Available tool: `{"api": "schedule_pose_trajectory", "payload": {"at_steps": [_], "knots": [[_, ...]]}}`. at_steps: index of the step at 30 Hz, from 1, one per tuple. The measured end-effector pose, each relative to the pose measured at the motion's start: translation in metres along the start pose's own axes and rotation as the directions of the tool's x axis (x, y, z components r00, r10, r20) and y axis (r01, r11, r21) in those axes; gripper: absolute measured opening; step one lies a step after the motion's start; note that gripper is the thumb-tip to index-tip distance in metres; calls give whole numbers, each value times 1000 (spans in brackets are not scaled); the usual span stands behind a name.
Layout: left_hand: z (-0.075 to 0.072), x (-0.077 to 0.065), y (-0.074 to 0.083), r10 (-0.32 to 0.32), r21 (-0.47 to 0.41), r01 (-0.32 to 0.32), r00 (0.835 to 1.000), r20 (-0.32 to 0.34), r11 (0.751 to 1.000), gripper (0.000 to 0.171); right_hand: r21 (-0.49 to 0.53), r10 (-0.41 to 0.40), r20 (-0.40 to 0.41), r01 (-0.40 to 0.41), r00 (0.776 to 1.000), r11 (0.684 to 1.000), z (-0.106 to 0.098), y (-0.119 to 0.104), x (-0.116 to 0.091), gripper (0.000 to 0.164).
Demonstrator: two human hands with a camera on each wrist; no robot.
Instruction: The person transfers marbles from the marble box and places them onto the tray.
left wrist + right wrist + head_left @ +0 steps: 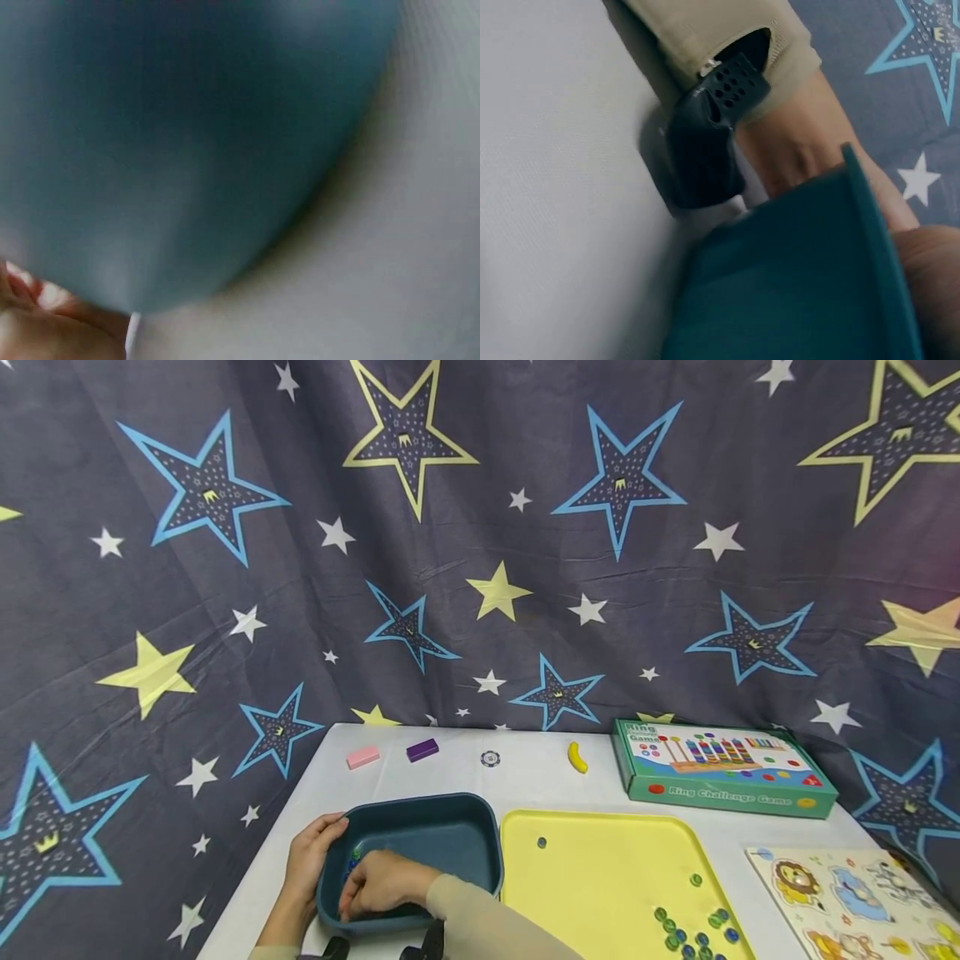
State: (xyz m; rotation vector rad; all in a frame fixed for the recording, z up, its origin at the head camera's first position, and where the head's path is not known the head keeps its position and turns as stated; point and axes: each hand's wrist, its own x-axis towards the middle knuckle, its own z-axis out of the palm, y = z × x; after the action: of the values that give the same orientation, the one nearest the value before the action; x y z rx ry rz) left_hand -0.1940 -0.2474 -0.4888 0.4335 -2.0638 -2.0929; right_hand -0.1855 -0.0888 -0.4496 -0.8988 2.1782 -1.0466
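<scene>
A dark teal bin (442, 839) stands at the front of the white table. My left hand (309, 858) holds its left side, fingers at the rim. In the left wrist view the bin's outer wall (187, 150) fills much of the picture, with part of the left hand (56, 330) at the lower left corner. My right hand (386, 885) reaches down inside the bin, fingers bent toward its floor near the left end. Beside those fingers lie several green and blue marbles (356, 857). The fingertips are hidden, and I cannot tell whether they hold a marble.
A yellow tray (592, 868) with several marbles (670, 926) adjoins the bin's right side. Behind lie a pink block (363, 757), a purple block (422, 750), a poker chip (490, 759) and a toy banana (577, 757). A green game box (727, 797) and an animal puzzle board (855, 893) lie right.
</scene>
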Motion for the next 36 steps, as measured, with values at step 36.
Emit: {"api": "schedule_pose_trajectory", "payload": {"at_steps": [36], "knots": [[3,0,-1,4,2,-3,999,-36,1000,42,-269,18,-218,-78,976,960,11,1,14,21]]}}
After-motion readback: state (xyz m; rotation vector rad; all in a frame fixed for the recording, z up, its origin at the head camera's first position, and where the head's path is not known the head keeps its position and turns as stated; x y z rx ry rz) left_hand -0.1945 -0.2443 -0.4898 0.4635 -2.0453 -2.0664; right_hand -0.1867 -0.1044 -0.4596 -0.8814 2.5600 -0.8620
